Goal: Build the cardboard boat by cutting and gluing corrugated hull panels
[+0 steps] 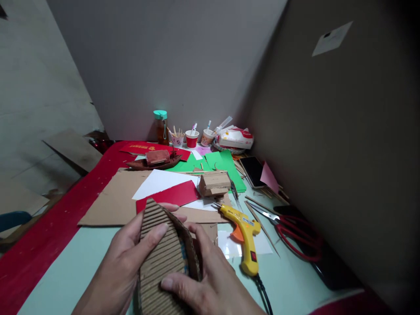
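Note:
Between my hands is a corrugated cardboard boat hull (159, 262), its pointed end up and away from me, ridged face toward me. My left hand (126, 249) grips its left side, thumb lying on the ridges near the tip and fingers behind. My right hand (206, 275) holds the right side, thumb pressed on the ridged face and fingers round the side wall. A gap shows along the right edge, with a bluish patch inside. Right of my hands lies a yellow glue gun (244, 234) with an orange trigger. Beyond stands a small cardboard cabin (215, 183).
A brown model boat (155, 159) sits at the back left, near a bottle (161, 129) and paper cups (192, 139). Red-handled scissors (295, 236) and a phone (252, 171) lie at right. Flat cardboard (105, 201) and red paper (173, 194) cover the middle.

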Demonstrator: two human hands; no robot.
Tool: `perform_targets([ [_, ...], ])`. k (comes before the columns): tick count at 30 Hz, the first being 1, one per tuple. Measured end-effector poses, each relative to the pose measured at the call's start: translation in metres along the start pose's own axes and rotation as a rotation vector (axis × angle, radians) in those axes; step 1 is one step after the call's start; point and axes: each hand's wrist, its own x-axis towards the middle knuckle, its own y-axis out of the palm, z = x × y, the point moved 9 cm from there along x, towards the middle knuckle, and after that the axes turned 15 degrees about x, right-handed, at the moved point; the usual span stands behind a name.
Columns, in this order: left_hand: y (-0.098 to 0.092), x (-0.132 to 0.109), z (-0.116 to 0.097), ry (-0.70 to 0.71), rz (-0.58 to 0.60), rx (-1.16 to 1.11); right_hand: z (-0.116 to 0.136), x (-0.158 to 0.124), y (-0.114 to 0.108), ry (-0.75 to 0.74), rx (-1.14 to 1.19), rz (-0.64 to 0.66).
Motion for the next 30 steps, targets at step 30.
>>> perform_targets([
  [30, 0.034, 0.002, 0.006, 0.120, 0.107, 0.268, 0.070, -0.020, -0.018, -0.834, -0.698, -0.276],
])
